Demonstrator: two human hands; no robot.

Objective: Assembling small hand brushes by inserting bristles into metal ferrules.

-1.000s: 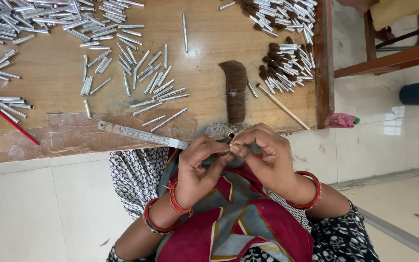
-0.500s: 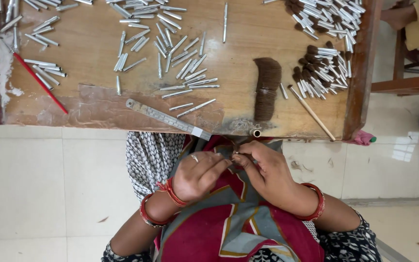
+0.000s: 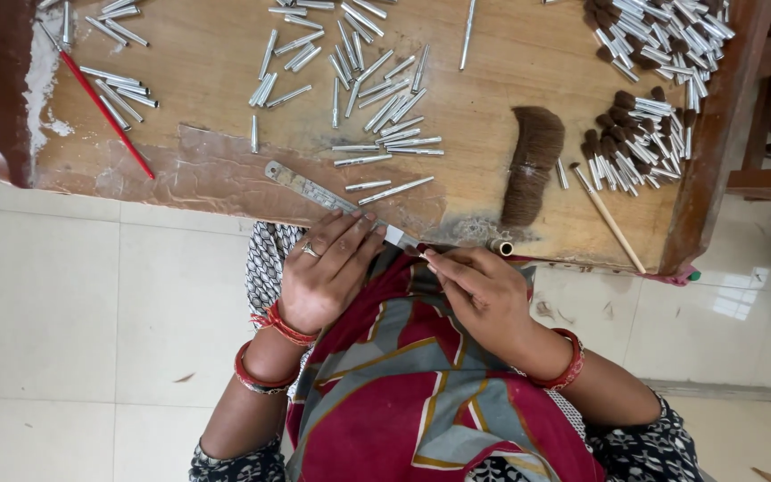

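Metal ruler (image 3: 327, 198) lies slanted along the near edge of the wooden worktop (image 3: 207, 170); from the head view I see my left hand (image 3: 327, 268) lying flat over its lower end, fingers spread, gripping nothing. My right hand (image 3: 484, 295) sits just beside it, fingers pinched together on something too small to tell. Silver tubes (image 3: 377, 98) lie scattered beyond the ruler, and a tuft of brown bristles (image 3: 533, 165) rests right of them.
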